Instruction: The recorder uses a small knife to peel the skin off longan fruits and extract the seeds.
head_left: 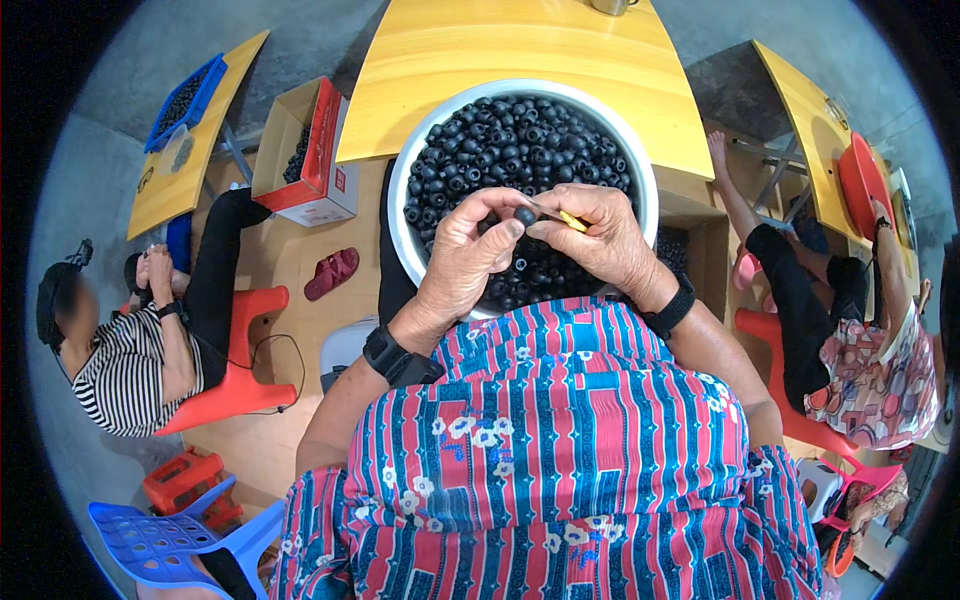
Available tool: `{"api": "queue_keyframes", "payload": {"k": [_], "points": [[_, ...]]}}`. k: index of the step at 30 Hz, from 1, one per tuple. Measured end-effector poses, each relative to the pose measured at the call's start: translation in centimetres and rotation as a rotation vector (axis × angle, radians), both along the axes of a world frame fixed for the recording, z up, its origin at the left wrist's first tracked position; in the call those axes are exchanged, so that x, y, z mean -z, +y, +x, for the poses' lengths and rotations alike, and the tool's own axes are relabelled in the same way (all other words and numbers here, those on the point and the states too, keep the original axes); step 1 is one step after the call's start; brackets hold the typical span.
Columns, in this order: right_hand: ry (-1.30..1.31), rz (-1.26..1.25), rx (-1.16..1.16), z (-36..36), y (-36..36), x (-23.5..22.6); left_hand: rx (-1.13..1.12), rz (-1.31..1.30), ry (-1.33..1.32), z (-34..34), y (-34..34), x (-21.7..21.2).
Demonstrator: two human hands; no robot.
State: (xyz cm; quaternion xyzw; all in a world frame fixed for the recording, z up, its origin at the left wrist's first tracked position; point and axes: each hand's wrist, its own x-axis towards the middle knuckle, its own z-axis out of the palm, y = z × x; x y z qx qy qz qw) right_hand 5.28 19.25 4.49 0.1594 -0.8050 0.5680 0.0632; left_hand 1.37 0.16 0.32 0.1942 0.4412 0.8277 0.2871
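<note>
A wide pale metal basin in front of me is filled with small round black parts, many with a hole in one end. Above its near half, my left hand pinches one black round part between thumb and fingertips. Closed around a small yellow-handled knife, my right hand holds the thin metal blade against or very near that part. Exact contact at the blade is too small to make out. Both wrists wear black bands.
A yellow table lies beyond the basin, its near edge overlapped by the rim. Left of it stands an open red-and-white carton with black parts inside. People sit on red stools at both sides. A blue plastic chair stands at lower left.
</note>
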Motion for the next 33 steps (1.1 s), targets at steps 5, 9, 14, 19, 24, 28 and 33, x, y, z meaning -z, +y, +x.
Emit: {"api": "queue_keyframes", "payload": {"k": [5, 9, 14, 19, 24, 28, 33], "points": [[0.045, 0.075, 0.033, 0.0, -0.1, 0.3, 0.028, -0.026, -0.037, 0.1, 0.0, -0.5], [0.108, 0.056, 0.110, 0.3, -0.4, -0.3, 0.011, -0.017, -0.046, 0.3, 0.2, -0.5], [0.136, 0.013, -0.063, 0.0, -0.3, 0.1, 0.018, -0.031, -0.048, 0.1, 0.3, -0.1], [0.064, 0.015, -0.043, 0.1, -0.3, -0.1, 0.052, -0.048, -0.089, 0.1, 0.3, -0.6], [0.191, 0.192, -0.006, 0.0, 0.0, 0.0, 0.096, -0.076, -0.129, 0.0, 0.3, -0.7], [0.233, 0.096, 0.094, 0.3, -0.5, 0.1, 0.093, -0.012, -0.218, 0.1, 0.3, -0.7], [0.135, 0.090, 0.173, 0.6, 0.2, -0.3, 0.111, 0.051, -0.231, -0.1, -0.1, -0.4]]}}
